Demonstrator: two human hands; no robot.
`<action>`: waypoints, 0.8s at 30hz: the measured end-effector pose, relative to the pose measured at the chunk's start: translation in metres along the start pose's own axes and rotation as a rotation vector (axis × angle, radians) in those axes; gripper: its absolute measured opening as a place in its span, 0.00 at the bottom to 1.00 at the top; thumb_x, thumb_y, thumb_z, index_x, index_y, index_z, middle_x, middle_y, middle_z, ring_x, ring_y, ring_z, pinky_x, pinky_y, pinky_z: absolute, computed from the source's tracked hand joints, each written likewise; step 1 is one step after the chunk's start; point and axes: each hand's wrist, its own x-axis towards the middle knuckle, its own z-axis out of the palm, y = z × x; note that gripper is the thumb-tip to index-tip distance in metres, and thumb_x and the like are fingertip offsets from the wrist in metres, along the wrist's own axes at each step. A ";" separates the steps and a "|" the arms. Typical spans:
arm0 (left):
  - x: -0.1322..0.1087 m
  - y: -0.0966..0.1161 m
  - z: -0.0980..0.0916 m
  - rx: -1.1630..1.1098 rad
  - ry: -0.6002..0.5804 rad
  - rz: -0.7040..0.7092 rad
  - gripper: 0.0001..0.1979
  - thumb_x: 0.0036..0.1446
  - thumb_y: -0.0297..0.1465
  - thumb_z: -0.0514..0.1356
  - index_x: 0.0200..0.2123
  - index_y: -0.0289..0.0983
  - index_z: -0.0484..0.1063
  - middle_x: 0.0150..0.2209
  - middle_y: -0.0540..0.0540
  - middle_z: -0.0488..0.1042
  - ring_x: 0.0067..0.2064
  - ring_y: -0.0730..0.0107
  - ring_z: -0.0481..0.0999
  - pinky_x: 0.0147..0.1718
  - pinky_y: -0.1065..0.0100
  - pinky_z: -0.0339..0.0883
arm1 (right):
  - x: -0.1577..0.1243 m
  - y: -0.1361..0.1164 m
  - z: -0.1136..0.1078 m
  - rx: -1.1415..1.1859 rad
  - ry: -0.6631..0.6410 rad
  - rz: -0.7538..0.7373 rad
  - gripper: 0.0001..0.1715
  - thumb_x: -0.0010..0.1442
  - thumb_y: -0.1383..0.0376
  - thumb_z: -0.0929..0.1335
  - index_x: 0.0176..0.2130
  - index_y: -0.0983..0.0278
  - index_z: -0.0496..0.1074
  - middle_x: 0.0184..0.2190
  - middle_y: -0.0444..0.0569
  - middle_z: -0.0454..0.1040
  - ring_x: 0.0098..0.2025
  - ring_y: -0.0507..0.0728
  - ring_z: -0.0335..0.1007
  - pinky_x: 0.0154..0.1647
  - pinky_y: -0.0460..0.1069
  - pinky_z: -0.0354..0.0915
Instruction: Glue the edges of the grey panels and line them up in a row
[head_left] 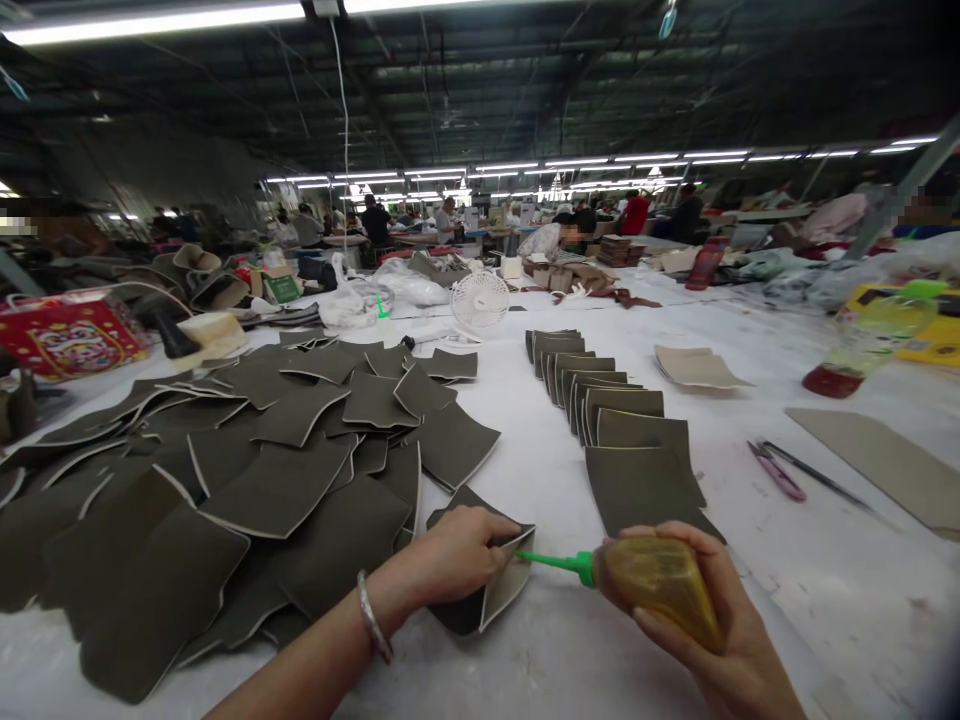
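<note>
My left hand [461,553] is closed on a dark olive fabric-like piece [466,612], its pale underside folded into view at the right. In my right hand [709,610] lies a squeeze bottle [658,588] of amber liquid, tilted on its side. Its thin green nozzle points left, the tip at the folded edge of the piece, close to my left fingers. To the left spreads a loose heap of similar dark pieces [289,480]. A row of overlapping pieces [634,470] stretches away from me, beyond my right hand.
Snips with pink handles [780,472] and a dark pointed tool [817,478] lie at the right, beside a flat beige sheet [885,460]. Farther back are a white fan [480,300], a clear bottle with red liquid [862,350] and a red box [71,335]. Other people work in the background.
</note>
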 end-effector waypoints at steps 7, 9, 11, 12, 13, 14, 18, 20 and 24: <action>0.000 0.006 0.009 0.092 0.039 -0.055 0.25 0.51 0.26 0.51 0.51 0.46 0.74 0.47 0.50 0.77 0.46 0.61 0.75 0.45 0.67 0.65 | 0.003 -0.009 -0.006 -0.210 -0.032 -0.138 0.30 0.53 0.54 0.74 0.51 0.54 0.61 0.51 0.46 0.67 0.52 0.59 0.66 0.52 0.46 0.62; 0.001 0.008 0.013 0.125 0.045 -0.058 0.25 0.52 0.26 0.51 0.52 0.45 0.74 0.47 0.49 0.77 0.47 0.60 0.75 0.47 0.66 0.65 | 0.003 -0.012 -0.006 -0.314 -0.042 -0.208 0.29 0.53 0.56 0.74 0.51 0.54 0.62 0.50 0.45 0.67 0.51 0.58 0.66 0.51 0.47 0.62; 0.001 0.011 0.015 0.152 0.035 -0.049 0.24 0.53 0.26 0.52 0.52 0.45 0.74 0.47 0.47 0.77 0.47 0.58 0.75 0.47 0.65 0.65 | 0.003 -0.014 -0.006 -0.408 -0.058 -0.263 0.28 0.54 0.56 0.73 0.51 0.54 0.63 0.49 0.44 0.67 0.48 0.58 0.67 0.49 0.46 0.63; 0.001 0.012 0.016 0.168 0.029 -0.049 0.24 0.53 0.27 0.52 0.51 0.45 0.74 0.46 0.47 0.77 0.46 0.58 0.76 0.47 0.64 0.65 | 0.003 -0.015 -0.006 -0.442 -0.069 -0.275 0.27 0.53 0.56 0.73 0.50 0.54 0.63 0.48 0.43 0.67 0.47 0.57 0.67 0.47 0.46 0.63; 0.001 0.014 0.016 0.185 0.024 -0.052 0.23 0.53 0.27 0.52 0.51 0.45 0.74 0.45 0.46 0.78 0.46 0.57 0.76 0.46 0.63 0.65 | 0.004 -0.015 -0.006 -0.462 -0.078 -0.278 0.27 0.54 0.56 0.73 0.51 0.54 0.63 0.48 0.43 0.67 0.46 0.57 0.67 0.46 0.46 0.63; 0.001 0.015 0.016 0.200 0.021 -0.054 0.23 0.53 0.27 0.52 0.51 0.45 0.74 0.44 0.46 0.78 0.45 0.57 0.76 0.46 0.63 0.65 | 0.005 -0.015 -0.007 -0.471 -0.085 -0.273 0.27 0.54 0.56 0.72 0.51 0.54 0.63 0.48 0.44 0.67 0.46 0.57 0.68 0.46 0.46 0.63; 0.001 0.016 0.018 0.230 0.029 -0.040 0.24 0.53 0.27 0.51 0.51 0.45 0.74 0.43 0.45 0.78 0.44 0.56 0.76 0.43 0.63 0.66 | 0.015 -0.009 -0.014 -0.518 -0.082 -0.295 0.26 0.57 0.55 0.71 0.52 0.56 0.62 0.46 0.46 0.67 0.43 0.58 0.69 0.43 0.46 0.66; 0.000 0.015 0.019 0.236 0.042 -0.033 0.25 0.53 0.28 0.51 0.52 0.45 0.73 0.43 0.45 0.78 0.43 0.56 0.77 0.42 0.62 0.67 | 0.019 -0.005 -0.018 -0.547 -0.070 -0.332 0.26 0.58 0.55 0.71 0.53 0.56 0.61 0.45 0.46 0.68 0.42 0.57 0.70 0.41 0.45 0.68; -0.001 0.013 0.019 0.222 0.054 -0.027 0.24 0.53 0.28 0.50 0.51 0.45 0.74 0.40 0.46 0.79 0.41 0.56 0.77 0.41 0.62 0.67 | 0.018 -0.001 -0.021 -0.558 -0.077 -0.351 0.26 0.59 0.54 0.71 0.53 0.56 0.61 0.46 0.46 0.68 0.43 0.56 0.70 0.43 0.44 0.69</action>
